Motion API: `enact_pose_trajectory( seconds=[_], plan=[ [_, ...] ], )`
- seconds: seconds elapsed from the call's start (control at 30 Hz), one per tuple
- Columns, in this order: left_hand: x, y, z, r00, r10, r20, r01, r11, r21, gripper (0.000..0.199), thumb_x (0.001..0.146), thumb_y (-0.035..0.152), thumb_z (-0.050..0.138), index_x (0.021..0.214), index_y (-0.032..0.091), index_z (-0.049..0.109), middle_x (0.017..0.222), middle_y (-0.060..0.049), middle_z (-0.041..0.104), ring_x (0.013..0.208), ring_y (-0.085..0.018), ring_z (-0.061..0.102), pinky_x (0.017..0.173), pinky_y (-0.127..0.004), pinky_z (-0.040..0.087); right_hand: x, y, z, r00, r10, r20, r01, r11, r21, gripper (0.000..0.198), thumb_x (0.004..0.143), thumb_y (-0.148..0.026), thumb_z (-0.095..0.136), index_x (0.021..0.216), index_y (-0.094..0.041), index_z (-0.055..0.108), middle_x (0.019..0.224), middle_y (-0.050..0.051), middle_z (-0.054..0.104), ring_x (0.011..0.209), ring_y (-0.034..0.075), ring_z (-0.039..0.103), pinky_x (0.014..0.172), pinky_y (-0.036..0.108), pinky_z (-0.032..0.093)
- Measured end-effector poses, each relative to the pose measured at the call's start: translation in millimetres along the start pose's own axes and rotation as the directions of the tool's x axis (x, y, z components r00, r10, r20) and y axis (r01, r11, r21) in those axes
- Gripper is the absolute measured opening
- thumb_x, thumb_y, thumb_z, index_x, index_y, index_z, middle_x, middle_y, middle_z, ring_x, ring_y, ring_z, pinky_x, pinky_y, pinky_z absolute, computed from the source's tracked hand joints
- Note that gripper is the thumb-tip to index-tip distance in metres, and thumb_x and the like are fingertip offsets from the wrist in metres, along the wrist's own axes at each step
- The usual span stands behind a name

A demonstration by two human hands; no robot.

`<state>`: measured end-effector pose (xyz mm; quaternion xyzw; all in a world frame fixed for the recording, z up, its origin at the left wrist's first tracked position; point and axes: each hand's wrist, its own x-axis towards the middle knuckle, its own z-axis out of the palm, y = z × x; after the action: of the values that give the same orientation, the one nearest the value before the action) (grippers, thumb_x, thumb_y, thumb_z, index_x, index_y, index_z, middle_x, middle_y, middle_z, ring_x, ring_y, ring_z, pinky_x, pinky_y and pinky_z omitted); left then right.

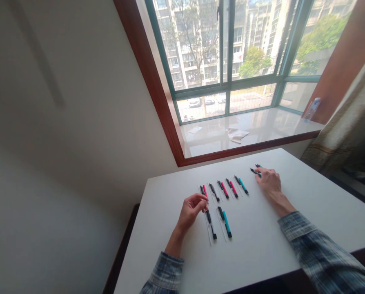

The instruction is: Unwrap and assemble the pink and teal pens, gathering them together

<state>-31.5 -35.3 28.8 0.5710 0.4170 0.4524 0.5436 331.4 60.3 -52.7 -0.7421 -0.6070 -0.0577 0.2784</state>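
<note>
My left hand is over the left end of the rows of pen parts, thumb and fingertips pinched together; whatever is between them is too small to make out. Just past its fingertips lies a set with a pink barrel, partly covered by the hand. Below it are a black-and-white set and a teal barrel with a black clip piece. My right hand rests at the far right of the table, fingers closed on a dark pen with a teal end. Another dark pen piece shows behind it.
The white table stands against the wall under a window. Along the upper row lie a black piece, pink barrels and a teal barrel, with thin white rods beside them. A cloth and a bottle are on the sill.
</note>
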Motion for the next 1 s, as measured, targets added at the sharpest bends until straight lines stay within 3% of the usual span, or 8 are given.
enact_pose_trajectory(
  seconds=[0.3,0.4,0.57,0.67,0.73,0.83,0.9,1.0],
  plan=[
    [1.9,-0.7,-2.3,1.0,-0.001,-0.008,0.001,1.0,0.006,0.022,0.082,0.035,0.074,0.088,0.014,0.074,0.064,-0.003,0.067,0.06,-0.013,0.059,0.06,-0.024,0.047,4.0,-24.0,-25.1,0.991,-0.078,-0.106,0.097,0.978,0.186,0.032,0.09,-0.017,0.053,0.117,-0.02,0.07,0.106,0.009,0.074,0.09,0.025,0.068,0.081,0.037,0.051],
    [2.9,-1.7,-2.2,1.0,-0.002,-0.013,0.002,1.0,0.008,0.024,0.082,0.037,0.075,0.088,0.014,0.074,0.064,-0.002,0.066,0.06,-0.013,0.059,0.06,-0.024,0.047,5.0,-53.7,-43.8,0.961,-0.089,-0.263,0.201,0.878,0.434,0.038,0.092,-0.023,0.054,0.128,-0.019,0.065,0.103,0.009,0.07,0.085,0.022,0.066,0.08,0.038,0.056],
    [3.2,-1.9,-4.3,1.0,-0.009,-0.004,0.009,0.999,0.032,0.034,0.087,0.046,0.071,0.089,0.012,0.075,0.066,-0.004,0.067,0.06,-0.013,0.057,0.061,-0.024,0.047,-9.8,-112.6,-55.6,0.97,0.06,-0.235,0.146,0.628,0.764,0.028,0.094,-0.032,0.056,0.115,-0.017,0.067,0.097,0.009,0.068,0.083,0.021,0.067,0.067,0.033,0.06],
    [3.8,-5.2,-6.0,1.0,-0.015,0.021,0.014,0.999,0.034,0.046,0.09,0.055,0.066,0.093,0.011,0.076,0.069,-0.006,0.068,0.061,-0.013,0.057,0.062,-0.026,0.047,-32.6,-139.7,-54.5,0.949,-0.118,-0.294,0.303,0.61,0.732,0.016,0.094,-0.025,0.059,0.105,-0.021,0.071,0.089,0.007,0.068,0.082,0.022,0.064,0.075,0.039,0.058],
    [4.5,-9.1,-6.5,0.999,-0.026,0.023,0.026,1.0,0.008,0.054,0.09,0.062,0.061,0.099,0.011,0.076,0.076,-0.009,0.07,0.064,-0.015,0.059,0.064,-0.027,0.048,-51.2,-153.4,-53.3,0.869,-0.373,-0.324,0.488,0.55,0.678,0.016,0.093,-0.018,0.061,0.102,-0.024,0.074,0.087,0.006,0.069,0.087,0.023,0.063,0.079,0.04,0.056],
    [5.8,-13.7,-6.2,0.998,-0.057,-0.003,0.057,0.996,-0.066,0.062,0.09,0.066,0.057,0.112,0.011,0.073,0.089,-0.012,0.073,0.07,-0.017,0.063,0.067,-0.03,0.05,-75.8,-168.1,-51.1,0.682,-0.653,-0.33,0.676,0.39,0.625,0.024,0.095,-0.013,0.06,0.108,-0.028,0.074,0.091,0.005,0.07,0.088,0.021,0.062,0.078,0.037,0.056],
    [6.5,-13.2,-5.6,0.998,-0.059,-0.016,0.057,0.994,-0.091,0.059,0.091,0.065,0.058,0.113,0.011,0.072,0.093,-0.012,0.073,0.073,-0.018,0.064,0.069,-0.03,0.05,-85.7,-174.1,-49.6,0.596,-0.738,-0.316,0.727,0.33,0.602,0.026,0.096,-0.012,0.058,0.111,-0.029,0.073,0.095,0.006,0.07,0.09,0.021,0.062,0.08,0.037,0.056],
    [7.1,-6.9,-4.8,1.0,-0.01,-0.019,0.009,0.999,-0.035,0.045,0.09,0.056,0.064,0.096,0.013,0.072,0.084,-0.005,0.07,0.073,-0.016,0.06,0.069,-0.026,0.047,-91.1,-178.6,-48.9,0.549,-0.787,-0.281,0.744,0.308,0.593,0.03,0.097,-0.011,0.054,0.116,-0.029,0.07,0.099,0.006,0.071,0.092,0.022,0.062,0.08,0.037,0.055]
  ],
)
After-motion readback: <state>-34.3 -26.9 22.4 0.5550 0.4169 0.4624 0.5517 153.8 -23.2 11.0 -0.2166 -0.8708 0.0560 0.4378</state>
